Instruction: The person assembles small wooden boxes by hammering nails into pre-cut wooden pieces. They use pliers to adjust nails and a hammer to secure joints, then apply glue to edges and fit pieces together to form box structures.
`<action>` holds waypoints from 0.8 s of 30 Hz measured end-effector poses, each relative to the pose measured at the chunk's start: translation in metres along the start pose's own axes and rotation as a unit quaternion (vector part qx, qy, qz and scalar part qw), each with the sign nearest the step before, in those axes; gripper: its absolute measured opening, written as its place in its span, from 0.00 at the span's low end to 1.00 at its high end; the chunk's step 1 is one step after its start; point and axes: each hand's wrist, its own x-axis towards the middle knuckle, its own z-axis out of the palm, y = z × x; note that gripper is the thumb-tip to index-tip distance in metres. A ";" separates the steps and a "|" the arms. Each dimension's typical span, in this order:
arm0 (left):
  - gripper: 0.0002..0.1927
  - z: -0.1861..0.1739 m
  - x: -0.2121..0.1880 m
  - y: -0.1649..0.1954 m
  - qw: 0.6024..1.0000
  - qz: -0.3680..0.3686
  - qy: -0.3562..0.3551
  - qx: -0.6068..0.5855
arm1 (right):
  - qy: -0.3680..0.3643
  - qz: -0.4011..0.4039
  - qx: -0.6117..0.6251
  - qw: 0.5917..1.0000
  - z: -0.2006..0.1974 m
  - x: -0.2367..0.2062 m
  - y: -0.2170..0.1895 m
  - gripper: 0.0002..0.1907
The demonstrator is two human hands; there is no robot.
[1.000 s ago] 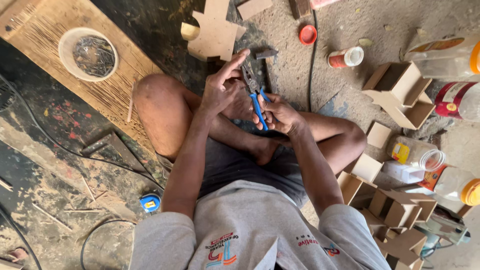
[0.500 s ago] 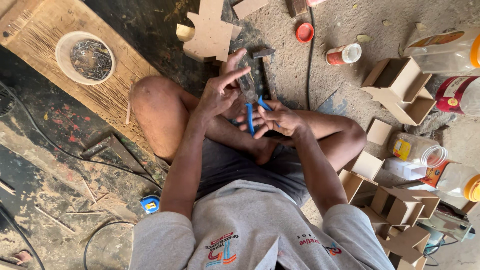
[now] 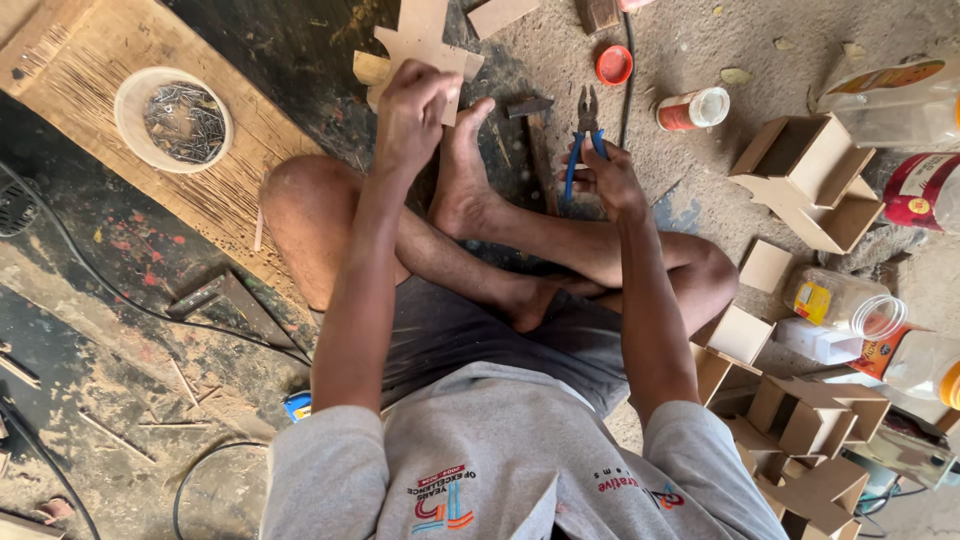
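Floor (image 3: 700, 60): rough grey concrete, dusty, with dark paint stains on the left side.
Plank (image 3: 200, 190): a wide, flat wooden board, scratchy on top, lying slanted at the upper left.
Legs: the person sits cross-legged, bare feet in the middle, one foot (image 3: 462, 190) pointing up toward the cutout.
Boxes (image 3: 810, 180): small open boxes of thin brown board with square corners, one near the top right and more piled at the lower right.
Wood cutout (image 3: 420, 40): a flat, pale piece with a stepped edge, lying on the floor just past the left hand.
Bowl (image 3: 173, 120): round and pale, sitting on the plank, full of thin grey nails.
Left hand (image 3: 412, 110): curled shut, fingers pinched together on something too small to see, right in front of the cutout.
Right hand (image 3: 605, 178): wrapped tight around the blue handles of the pliers.
Pliers (image 3: 584, 125): grey metal nose pointing up, away from the body, over bare floor between the foot and a black cord.
Red lid (image 3: 613, 65): small, round, flat, just beyond the pliers.
Open room: bare floor between the pliers and the boxes.
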 end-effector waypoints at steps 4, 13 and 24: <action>0.15 -0.001 0.023 -0.001 1.000 -0.004 0.001 0.014 | 0.080 -0.023 -0.120 0.989 0.000 0.018 0.012 0.17; 0.10 0.004 0.019 -0.003 0.998 0.026 0.053 -0.035 | 0.268 -0.355 -0.502 0.742 0.037 0.007 0.039 0.13; 0.17 0.007 0.018 -0.004 0.999 0.016 0.049 -0.009 | 0.140 -0.307 -0.462 0.820 0.046 0.009 0.051 0.23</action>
